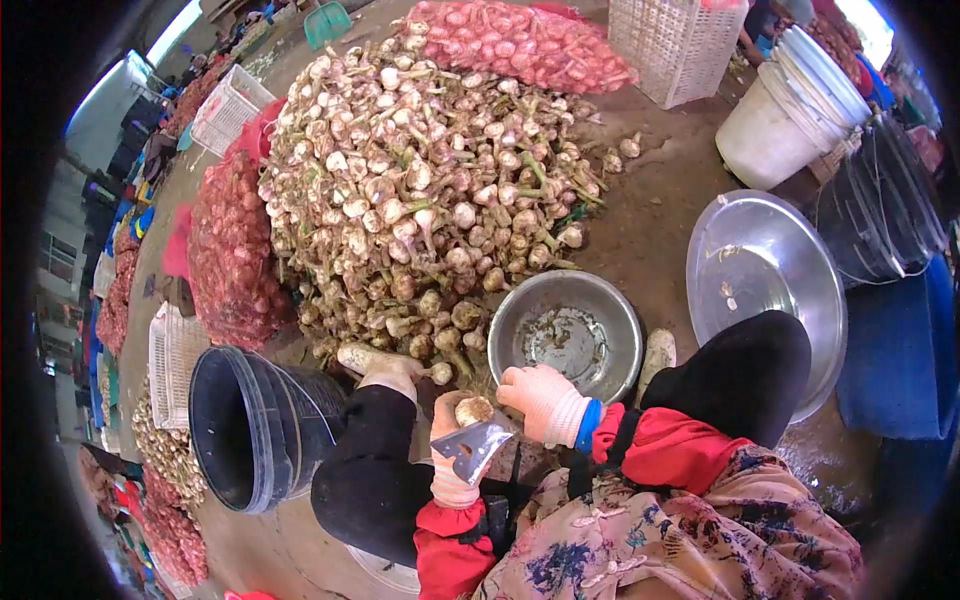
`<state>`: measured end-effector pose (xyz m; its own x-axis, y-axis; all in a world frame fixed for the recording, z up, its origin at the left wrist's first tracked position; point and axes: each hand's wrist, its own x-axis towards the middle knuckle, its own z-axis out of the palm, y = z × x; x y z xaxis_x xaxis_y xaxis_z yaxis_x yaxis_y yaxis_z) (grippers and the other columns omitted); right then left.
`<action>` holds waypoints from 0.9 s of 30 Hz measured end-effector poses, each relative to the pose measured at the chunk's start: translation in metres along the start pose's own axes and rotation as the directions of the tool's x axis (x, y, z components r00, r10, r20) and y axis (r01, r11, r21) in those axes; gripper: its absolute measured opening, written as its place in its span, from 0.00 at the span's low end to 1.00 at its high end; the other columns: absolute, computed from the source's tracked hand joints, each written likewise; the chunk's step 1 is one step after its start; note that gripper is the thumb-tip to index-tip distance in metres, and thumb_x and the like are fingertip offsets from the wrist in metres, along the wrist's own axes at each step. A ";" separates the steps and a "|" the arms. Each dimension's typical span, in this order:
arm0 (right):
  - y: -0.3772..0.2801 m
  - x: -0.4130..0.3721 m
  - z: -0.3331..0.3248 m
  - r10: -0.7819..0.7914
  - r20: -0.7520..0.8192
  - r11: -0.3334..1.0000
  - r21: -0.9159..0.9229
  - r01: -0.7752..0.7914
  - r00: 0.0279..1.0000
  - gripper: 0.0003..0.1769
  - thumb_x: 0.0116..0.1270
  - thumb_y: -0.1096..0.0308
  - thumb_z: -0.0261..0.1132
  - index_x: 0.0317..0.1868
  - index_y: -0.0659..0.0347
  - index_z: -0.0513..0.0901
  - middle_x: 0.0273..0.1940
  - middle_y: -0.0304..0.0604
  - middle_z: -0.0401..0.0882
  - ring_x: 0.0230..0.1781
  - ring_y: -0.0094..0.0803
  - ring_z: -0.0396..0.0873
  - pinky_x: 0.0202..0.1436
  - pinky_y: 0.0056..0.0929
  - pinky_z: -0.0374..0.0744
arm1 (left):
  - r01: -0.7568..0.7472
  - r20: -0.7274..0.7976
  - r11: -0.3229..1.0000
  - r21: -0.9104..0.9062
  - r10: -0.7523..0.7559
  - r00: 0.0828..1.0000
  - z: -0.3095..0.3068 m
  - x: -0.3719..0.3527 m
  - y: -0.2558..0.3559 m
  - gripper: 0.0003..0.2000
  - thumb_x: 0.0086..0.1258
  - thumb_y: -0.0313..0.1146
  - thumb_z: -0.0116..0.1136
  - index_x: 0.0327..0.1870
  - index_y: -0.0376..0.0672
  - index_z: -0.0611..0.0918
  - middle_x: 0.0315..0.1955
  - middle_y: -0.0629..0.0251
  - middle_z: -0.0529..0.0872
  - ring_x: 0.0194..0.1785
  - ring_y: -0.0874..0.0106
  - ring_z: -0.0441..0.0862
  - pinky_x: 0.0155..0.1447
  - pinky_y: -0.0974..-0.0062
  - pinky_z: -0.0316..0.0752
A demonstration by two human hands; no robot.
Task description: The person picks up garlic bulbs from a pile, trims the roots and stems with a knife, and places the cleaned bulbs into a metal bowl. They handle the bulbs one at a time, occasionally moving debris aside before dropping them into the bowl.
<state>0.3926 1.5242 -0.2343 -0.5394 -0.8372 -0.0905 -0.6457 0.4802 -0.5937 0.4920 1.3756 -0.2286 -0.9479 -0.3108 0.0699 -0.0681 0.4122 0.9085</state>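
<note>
My left hand [447, 424], in a pale knitted glove, is closed around a garlic bulb [473, 410] whose cut-looking, root side faces up. A shiny metal blade [474, 446] with dark patches overlaps the palm and wrist of that hand. To its right, my gloved right hand [543, 397] has its fingers curled at the near rim of a steel bowl [620, 310]; what they hold, if anything, is hidden. Wet scraps lie in the bottom of the bowl. Just beyond both hands rises a large heap of garlic bulbs [420, 200] with stems.
A black bucket [262, 430] lies tipped at my left. At right are a wide steel basin [770, 270], stacked white buckets [790, 115], black buckets [880, 205] and a blue tub [900, 360]. Red net sacks of garlic [235, 250] and a white crate [675, 50] border the heap.
</note>
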 end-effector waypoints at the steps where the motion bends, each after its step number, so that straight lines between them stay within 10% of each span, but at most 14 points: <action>1: 0.000 0.002 0.000 -0.015 -0.027 1.000 -0.004 0.015 1.000 0.14 0.44 0.72 0.64 0.35 0.60 0.80 0.42 0.50 0.77 0.42 0.50 0.78 0.45 0.44 0.77 | 0.053 0.004 0.998 -0.041 -0.053 0.999 0.000 0.001 0.003 0.27 0.49 0.31 0.75 0.49 0.38 0.72 0.33 0.65 0.81 0.35 0.74 0.79 0.40 0.74 0.76; 6: 0.104 0.025 -0.002 0.590 0.038 0.787 0.199 -0.584 0.807 0.16 0.49 0.76 0.61 0.42 0.64 0.80 0.36 0.56 0.80 0.47 0.51 0.80 0.54 0.41 0.76 | 0.071 0.029 0.997 -0.029 -0.071 0.997 -0.002 -0.003 0.051 0.28 0.43 0.24 0.71 0.49 0.39 0.72 0.36 0.65 0.80 0.36 0.76 0.78 0.44 0.77 0.76; 9: 0.118 0.025 -0.010 0.625 -0.292 0.763 0.427 -0.486 0.724 0.13 0.50 0.77 0.61 0.39 0.62 0.81 0.37 0.53 0.80 0.46 0.50 0.79 0.50 0.39 0.77 | 0.253 -0.031 0.900 -0.354 -0.281 0.959 -0.009 -0.008 0.030 0.30 0.42 0.23 0.70 0.53 0.39 0.73 0.40 0.67 0.78 0.41 0.75 0.76 0.46 0.77 0.75; 14: 0.061 0.016 -0.031 0.092 -0.663 0.953 0.275 0.127 0.743 0.10 0.49 0.75 0.64 0.35 0.61 0.80 0.37 0.49 0.78 0.40 0.49 0.76 0.45 0.39 0.77 | 0.162 -0.174 0.825 -0.541 -0.298 0.938 -0.006 0.011 0.015 0.30 0.53 0.21 0.67 0.60 0.40 0.70 0.42 0.67 0.77 0.42 0.75 0.76 0.46 0.76 0.76; 18: 0.036 -0.010 -0.006 -0.029 -0.508 0.923 0.316 0.218 0.861 0.11 0.46 0.74 0.67 0.33 0.56 0.80 0.38 0.47 0.77 0.40 0.48 0.76 0.43 0.40 0.77 | 0.076 -0.055 0.310 -0.948 -0.392 0.918 0.008 0.010 0.029 0.25 0.63 0.35 0.63 0.60 0.40 0.70 0.40 0.62 0.79 0.42 0.69 0.79 0.47 0.65 0.78; 25: 0.030 -0.016 0.008 -0.036 -0.471 0.907 0.355 0.227 0.882 0.18 0.42 0.71 0.68 0.38 0.55 0.79 0.38 0.46 0.77 0.39 0.49 0.77 0.41 0.41 0.77 | 0.353 0.339 -0.029 -0.935 -0.361 0.869 0.028 0.009 0.030 0.25 0.63 0.39 0.63 0.58 0.36 0.72 0.46 0.58 0.80 0.49 0.64 0.78 0.56 0.62 0.75; 27: 0.034 -0.014 0.002 -0.023 -0.560 0.874 0.391 0.289 0.828 0.15 0.45 0.71 0.68 0.37 0.55 0.80 0.37 0.46 0.77 0.40 0.49 0.77 0.41 0.40 0.77 | 0.321 0.265 0.110 -0.941 -0.354 0.897 0.036 0.010 0.032 0.25 0.63 0.41 0.63 0.56 0.36 0.73 0.45 0.57 0.80 0.50 0.64 0.78 0.56 0.62 0.75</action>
<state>0.3791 1.5517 -0.2548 -0.7345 -0.5580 0.3862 -0.5085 0.0758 -0.8577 0.4692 1.4170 -0.2137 -0.9087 -0.1977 -0.3676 -0.0192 -0.8600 0.5100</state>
